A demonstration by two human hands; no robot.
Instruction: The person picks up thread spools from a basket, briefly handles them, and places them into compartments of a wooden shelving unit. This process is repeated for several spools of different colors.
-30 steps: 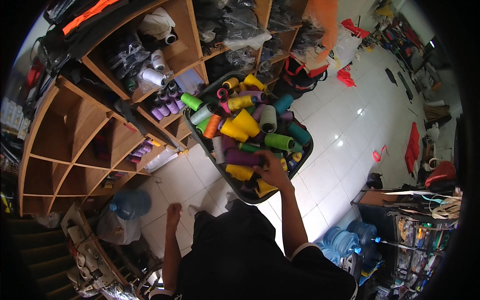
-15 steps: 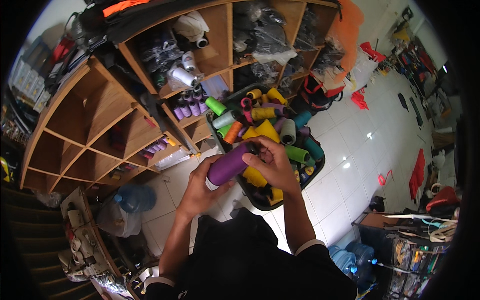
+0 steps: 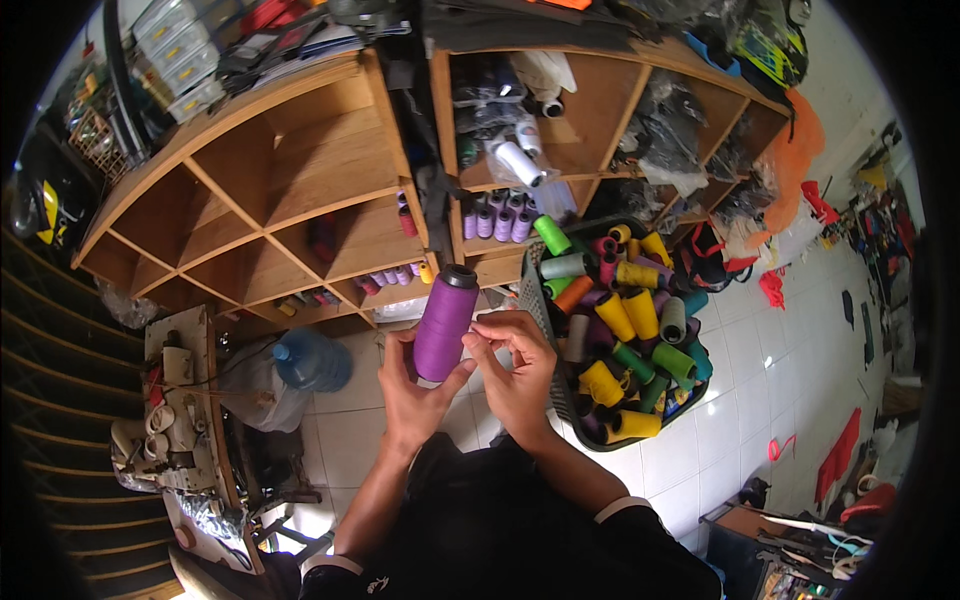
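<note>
A large cone of purple thread with a black top stands nearly upright, tilted slightly right, in front of me. My left hand grips its lower part, with the thumb on the right side and fingers on the left. My right hand is beside the cone, thumb and forefinger pinched together close to its right side. Whatever lies in that pinch, perhaps a thread end, is too small to make out. To the right, a dark basket on the floor is heaped with thread cones in yellow, green, orange, grey and purple.
A wooden cubby shelf stands ahead on the left, a second shelf on the right. Small lilac thread spools fill one compartment. A blue water jug and a sewing machine are at left. Red cloth lies on white tiles.
My view and body have turned left, so the basket now sits to the right. The purple cone has been raised upright; my right hand has left its top and pinches beside it.
</note>
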